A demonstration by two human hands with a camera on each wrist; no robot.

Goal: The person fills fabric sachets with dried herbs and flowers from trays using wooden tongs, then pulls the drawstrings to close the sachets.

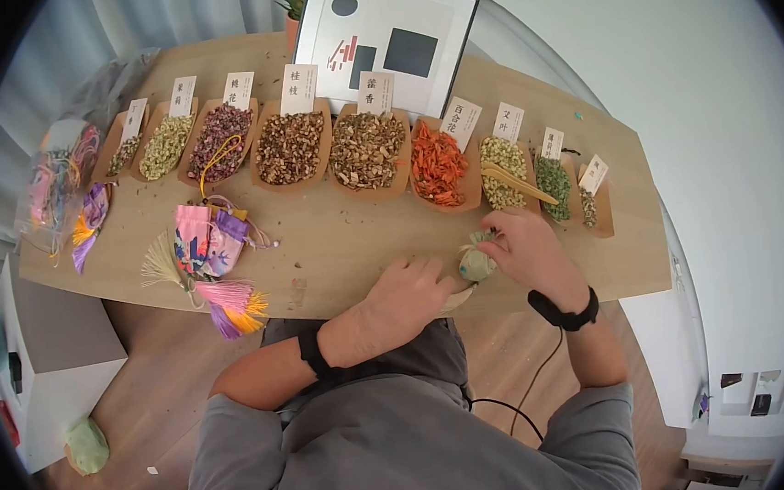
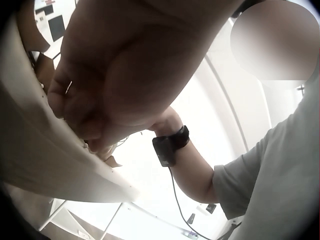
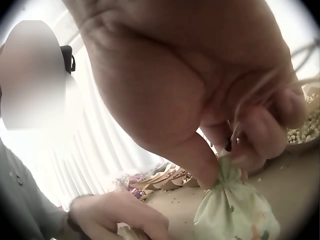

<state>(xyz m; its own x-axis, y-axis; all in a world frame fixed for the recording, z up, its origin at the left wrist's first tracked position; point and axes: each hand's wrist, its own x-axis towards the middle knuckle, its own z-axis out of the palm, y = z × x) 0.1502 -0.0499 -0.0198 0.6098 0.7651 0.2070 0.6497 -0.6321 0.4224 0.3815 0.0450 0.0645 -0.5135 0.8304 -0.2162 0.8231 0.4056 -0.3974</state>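
A small pale green pouch point(image 1: 478, 264) hangs at the front edge of the table; in the right wrist view the pouch point(image 3: 235, 212) is gathered at its neck. My right hand point(image 1: 532, 250) pinches that neck between thumb and fingers, and thin light cords run across the fingers of the right hand point(image 3: 210, 95). Left of the pouch, my left hand point(image 1: 401, 304) has its fingers curled round a cream strand-like piece point(image 1: 459, 299), perhaps a tassel. The palm of the left hand point(image 2: 135, 75) hides most of that piece in the left wrist view.
Paper trays of dried herbs and flowers with labels line the table's back, including orange petals point(image 1: 439, 163). A wooden scoop point(image 1: 516, 183) lies across two trays. Pink and purple pouches point(image 1: 212, 239) with tassels lie left. A framed picture point(image 1: 385, 38) stands behind.
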